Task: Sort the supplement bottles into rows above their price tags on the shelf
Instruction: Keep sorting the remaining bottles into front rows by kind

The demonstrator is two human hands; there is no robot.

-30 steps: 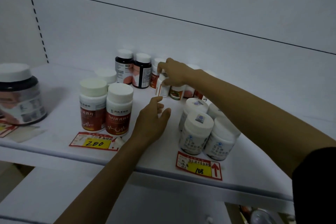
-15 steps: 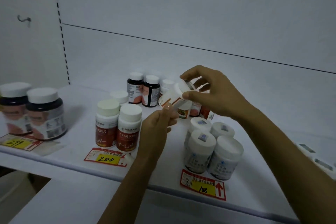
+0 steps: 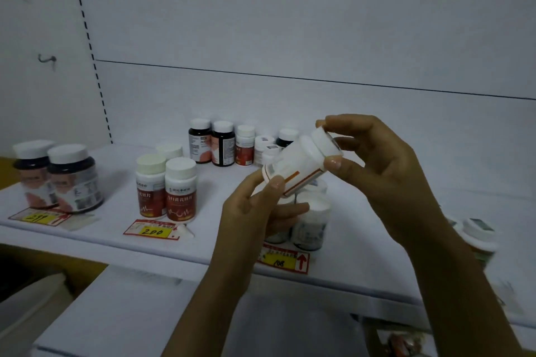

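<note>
A small white bottle with an orange stripe (image 3: 298, 166) is held tilted in the air above the shelf (image 3: 116, 238). My right hand (image 3: 374, 174) grips its cap end and my left hand (image 3: 255, 211) holds its base. Behind and below it stand white bottles (image 3: 311, 220) over the 108 price tag (image 3: 282, 258). Red-labelled bottles (image 3: 179, 191) stand over the 200 price tag (image 3: 152, 230). Two dark jars (image 3: 72, 180) stand over the 299 price tag (image 3: 37, 217). Several mixed bottles (image 3: 223, 143) form a cluster at the back.
At the right edge a blurred bottle (image 3: 478, 240) stands on the shelf. A lower shelf (image 3: 121, 307) juts out beneath. The back wall panel is white, with a dashed slot strip (image 3: 92, 49) on the left.
My right hand lifted the small white bottle from the back cluster and brought it toward me. My left hand rose and took hold of its base. The view has panned right and closer.
</note>
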